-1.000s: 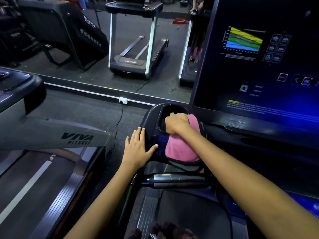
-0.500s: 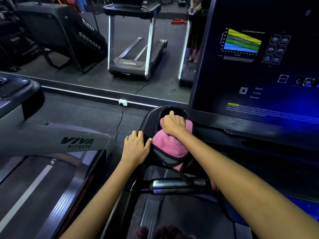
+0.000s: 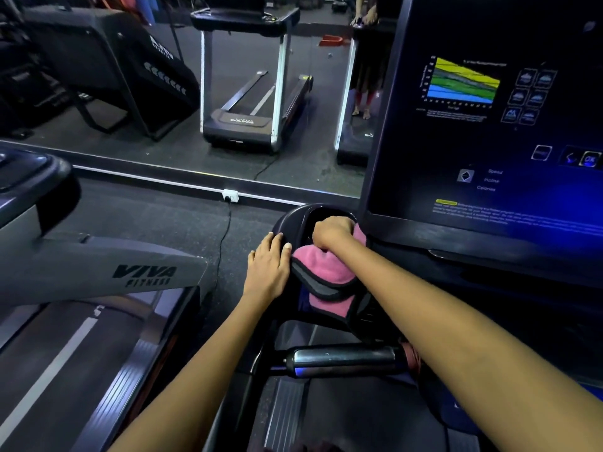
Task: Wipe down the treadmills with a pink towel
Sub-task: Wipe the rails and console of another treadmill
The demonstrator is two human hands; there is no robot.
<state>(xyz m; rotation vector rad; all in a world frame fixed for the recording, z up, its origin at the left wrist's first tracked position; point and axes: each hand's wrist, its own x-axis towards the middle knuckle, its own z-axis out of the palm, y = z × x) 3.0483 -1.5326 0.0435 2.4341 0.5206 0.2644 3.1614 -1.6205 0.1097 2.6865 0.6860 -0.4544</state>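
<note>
Fig.: wiping cup holder point(image 3: 295, 220), just left of screen point(image 3: 489, 125). Best done w/ firm pressure round the rim and into the well. Right hand point(image 3: 331, 231), fingers curled, grips pink towel point(image 3: 323, 265) draped over holder's near edge. Left hand point(image 3: 269, 267) rests flat, fingers relaxed, on holder's left side.

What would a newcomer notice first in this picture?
The pink towel stands out, gripped by the right hand at the cup holder left of the glowing screen. The left hand rests on the holder's outer edge. At far left lies a grey treadmill marked VIVA FITNESS.
</note>
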